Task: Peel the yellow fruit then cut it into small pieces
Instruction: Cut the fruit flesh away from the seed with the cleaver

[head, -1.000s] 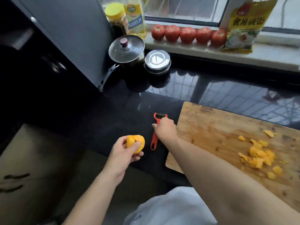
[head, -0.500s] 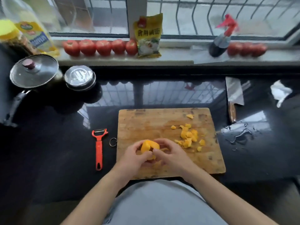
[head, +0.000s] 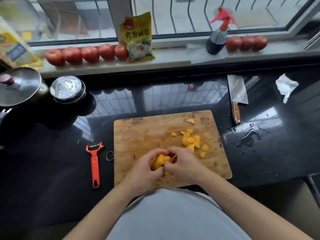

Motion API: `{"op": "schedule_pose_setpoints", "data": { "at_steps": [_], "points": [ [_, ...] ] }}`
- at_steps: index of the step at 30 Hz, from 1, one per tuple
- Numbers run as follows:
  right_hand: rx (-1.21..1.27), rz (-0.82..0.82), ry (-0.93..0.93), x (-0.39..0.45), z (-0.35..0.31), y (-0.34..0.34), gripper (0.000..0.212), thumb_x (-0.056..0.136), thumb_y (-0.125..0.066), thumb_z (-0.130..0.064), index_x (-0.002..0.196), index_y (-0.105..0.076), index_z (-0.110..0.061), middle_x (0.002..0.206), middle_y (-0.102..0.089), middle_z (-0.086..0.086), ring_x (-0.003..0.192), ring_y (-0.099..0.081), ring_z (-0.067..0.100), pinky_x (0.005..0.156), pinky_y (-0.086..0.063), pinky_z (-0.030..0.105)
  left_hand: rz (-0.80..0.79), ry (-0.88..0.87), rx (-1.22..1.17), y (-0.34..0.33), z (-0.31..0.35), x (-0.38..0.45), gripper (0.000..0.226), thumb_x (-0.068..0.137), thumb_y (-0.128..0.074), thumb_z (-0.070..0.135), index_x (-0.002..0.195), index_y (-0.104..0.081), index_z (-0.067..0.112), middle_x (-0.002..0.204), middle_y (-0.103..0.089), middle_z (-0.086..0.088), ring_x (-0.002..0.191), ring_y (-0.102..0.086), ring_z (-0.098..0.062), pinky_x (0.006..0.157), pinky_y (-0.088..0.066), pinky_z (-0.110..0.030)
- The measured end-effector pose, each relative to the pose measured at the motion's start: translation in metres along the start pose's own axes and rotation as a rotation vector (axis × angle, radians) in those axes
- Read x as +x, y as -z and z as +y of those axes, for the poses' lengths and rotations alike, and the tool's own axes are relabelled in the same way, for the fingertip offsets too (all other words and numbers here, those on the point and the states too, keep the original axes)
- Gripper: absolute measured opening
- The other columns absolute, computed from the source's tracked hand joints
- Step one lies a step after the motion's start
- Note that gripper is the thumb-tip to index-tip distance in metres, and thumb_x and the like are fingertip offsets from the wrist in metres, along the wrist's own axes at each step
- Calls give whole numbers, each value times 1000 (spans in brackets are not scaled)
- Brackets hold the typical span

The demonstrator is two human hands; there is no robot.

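Note:
The yellow fruit [head: 160,161] sits between both hands over the near part of the wooden cutting board [head: 147,132]. My left hand [head: 143,170] grips it from the left. My right hand [head: 183,163] holds it from the right, fingers curled over its top. Much of the fruit is hidden by the fingers. A pile of small yellow pieces [head: 191,141] lies on the board to the right of my hands. The red peeler [head: 94,161] lies on the black counter left of the board. A cleaver [head: 236,96] with a wooden handle lies beyond the board's right corner.
A lidded pot [head: 19,85] and a steel container [head: 68,89] stand at the back left. Tomatoes [head: 86,54], a yellow packet [head: 138,37] and a dark spray bottle [head: 217,38] line the windowsill. A water puddle [head: 245,137] and crumpled tissue [head: 285,86] lie on the right.
My right hand left the peeler on the counter and joined my left hand on the fruit, which moved from the counter's left onto the board. The grip has since tightened.

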State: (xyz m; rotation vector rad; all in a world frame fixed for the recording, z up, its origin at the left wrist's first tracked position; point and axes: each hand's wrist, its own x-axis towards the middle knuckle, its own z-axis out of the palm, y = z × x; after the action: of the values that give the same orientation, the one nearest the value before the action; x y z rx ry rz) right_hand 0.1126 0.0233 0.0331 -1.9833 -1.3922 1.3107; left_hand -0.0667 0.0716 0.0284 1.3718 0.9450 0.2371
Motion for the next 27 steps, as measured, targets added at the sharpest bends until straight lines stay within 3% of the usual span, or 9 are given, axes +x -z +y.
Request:
{"op": "schedule_pose_setpoints", "data": {
  "at_steps": [2,7,12,16,21,23,25,27],
  "points": [
    [13,21,12,-1,-2,-1,29,72,-62,-44,98,-70,-34,82,-68,-11,77,-63,7,65,-59,29,-2,20,-83,4,-1,0,46,94,-71,6,119,-68,45,115,-72,14,92,-76,-21,73,-60,-28],
    [209,30,-5,1,-7,8,19,91,-62,-17,104,-75,-23,86,-73,-3,76,-71,16,63,-61,29,46,52,-375,8,-7,1,41,92,-71,9,122,-70,36,116,-74,-10,95,-76,-36,77,-63,-39],
    [629,-102,-83,-1,-5,14,31,101,-57,-10,131,-65,-12,113,-74,5,98,-73,26,84,-61,42,-85,114,-838,20,-19,1,59,90,-62,1,139,-63,35,131,-68,-22,102,-71,-42,79,-63,-40],
    [898,-207,-119,-2,0,8,37,100,-52,0,135,-60,-9,121,-71,13,106,-69,36,90,-58,44,-148,114,-989,25,-25,-1,64,87,-56,0,143,-61,30,128,-66,-27,94,-70,-40,74,-62,-40],
    [1110,-241,-156,-1,9,7,46,88,-50,1,133,-60,-3,122,-67,23,101,-66,37,85,-58,43,-123,131,-1051,27,-30,-4,60,88,-51,2,142,-62,25,125,-67,-22,90,-69,-38,68,-60,-38],
    [1170,-210,-187,0,12,5,41,94,-52,-2,134,-58,-3,124,-66,25,101,-67,37,83,-58,42,-65,171,-1029,30,-35,-4,56,91,-49,3,141,-63,27,122,-70,-19,91,-69,-38,67,-60,-38],
    [1227,-167,-244,1,16,2,35,102,-51,-13,135,-56,-1,128,-64,28,105,-67,39,82,-59,41,27,247,-894,32,-41,-1,46,98,-50,7,133,-68,31,117,-70,-17,86,-70,-35,62,-58,-36],
    [1283,-130,-305,3,21,-3,38,105,-47,-22,133,-55,3,128,-64,28,108,-67,40,82,-60,41,131,316,-503,34,-49,3,29,103,-57,16,122,-68,36,112,-68,-14,74,-71,-25,59,-54,-33]
  ]
}}
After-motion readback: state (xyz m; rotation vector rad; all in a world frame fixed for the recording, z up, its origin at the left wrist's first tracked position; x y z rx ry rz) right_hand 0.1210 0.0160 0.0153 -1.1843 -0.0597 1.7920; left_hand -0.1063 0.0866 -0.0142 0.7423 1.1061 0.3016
